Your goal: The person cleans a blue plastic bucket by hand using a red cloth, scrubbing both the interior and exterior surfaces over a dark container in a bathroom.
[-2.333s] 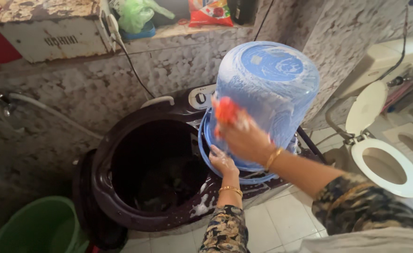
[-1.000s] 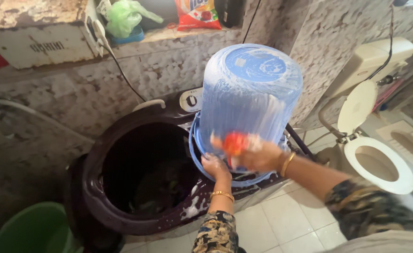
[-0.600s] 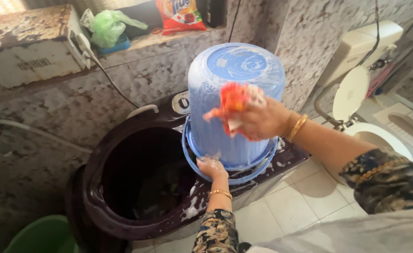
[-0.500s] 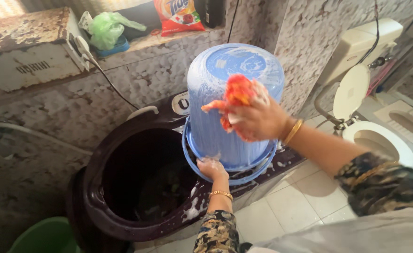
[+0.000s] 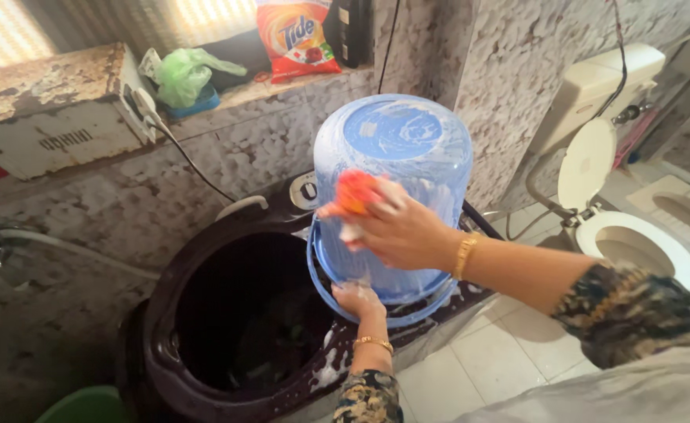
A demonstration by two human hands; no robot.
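Head view: orange scrubber (image 5: 356, 190) under right-hand fingers (image 5: 376, 205).

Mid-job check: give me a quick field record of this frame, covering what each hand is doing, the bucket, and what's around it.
left hand: grips the lower rim of the bucket from below
right hand: presses an orange scrubber against the bucket's side
bucket: blue, translucent, upside down, soapy, held over the washer's edge
washing machine: dark, top open, suds on its rim
ledge behind: green bag, detergent pouch
right side: toilet, lid up
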